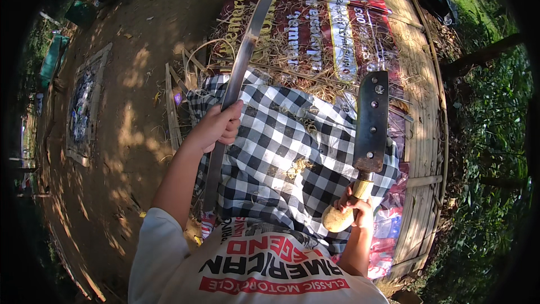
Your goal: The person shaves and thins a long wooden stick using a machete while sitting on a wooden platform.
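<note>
My left hand (218,125) grips a long thin bamboo strip (243,62) that runs from my lap up and away past the top of the view. My right hand (356,207) holds the wooden handle of a broad dark cleaver (371,121), blade pointing up and away, held upright beside the strip. A black-and-white checked cloth (281,152) covers my lap under both hands.
I sit on a bamboo platform (419,107) covered by a red printed banner (315,17) strewn with dry shavings. Thin bamboo slats (170,107) lie at the platform's left edge. Bare dirt ground (129,107) lies left, grass and plants right.
</note>
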